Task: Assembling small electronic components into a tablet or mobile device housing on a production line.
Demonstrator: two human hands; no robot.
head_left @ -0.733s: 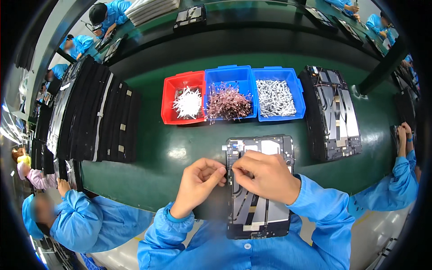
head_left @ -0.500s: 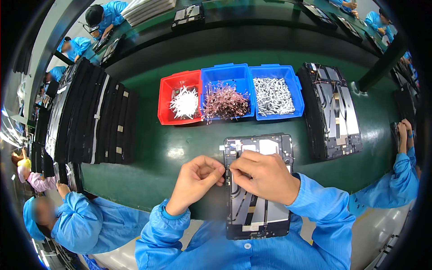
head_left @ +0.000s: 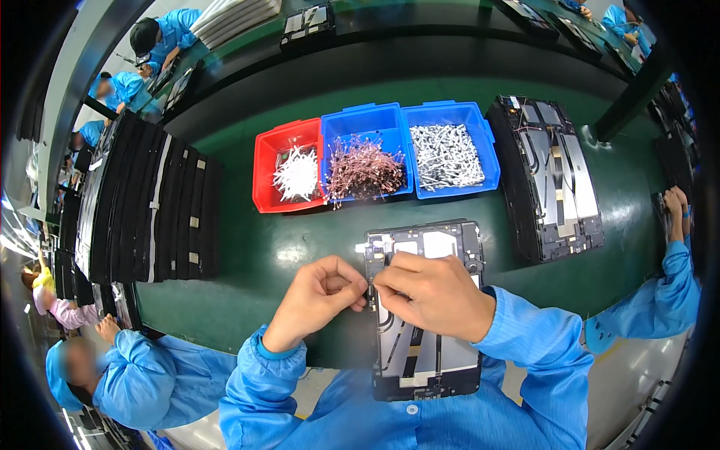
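An opened tablet [head_left: 459, 364] with its silver batteries and black ribbon cables exposed lies upright in front of me, overhanging the bench's near edge. At its upper left edge my left hand [head_left: 319, 296] has thumb and forefinger pressed together. My right hand [head_left: 442, 296] reaches across the tablet's upper half, its fingertips pinched close to the left ones. Whatever sits in either pinch is too small or hidden to make out. Under my right hand, part of the tablet's inside is covered.
Beyond the tablet stand a red bin [head_left: 262, 176] of white strips, a blue bin [head_left: 360, 124] of thin pinkish wired parts and another blue bin [head_left: 442, 114] of small silvery-white parts. Stacked tablets [head_left: 551, 180] rise at right, stacked black panels [head_left: 142, 202] at left. Co-workers sit on both sides.
The view has turned a little, so the bins sit slightly further left in the picture. Both hands stay pinched at the tablet's left edge, with only slight finger movement.
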